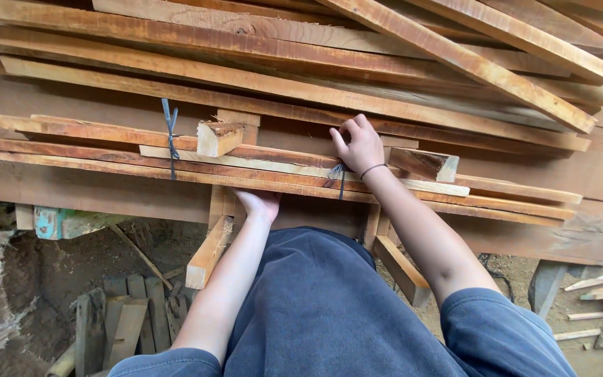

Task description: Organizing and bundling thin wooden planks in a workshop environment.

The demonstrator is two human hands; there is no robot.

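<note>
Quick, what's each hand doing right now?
Left hand: under the tied bundle of long reddish wooden slats, fingers hidden, cannot tell.
Right hand: on top of the bundle, fingers curled closed.

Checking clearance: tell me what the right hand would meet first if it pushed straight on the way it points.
The right hand points up and away, fingers already on the long plank lying across the stack. It would likely press into that plank first, though depth is unclear.
</note>
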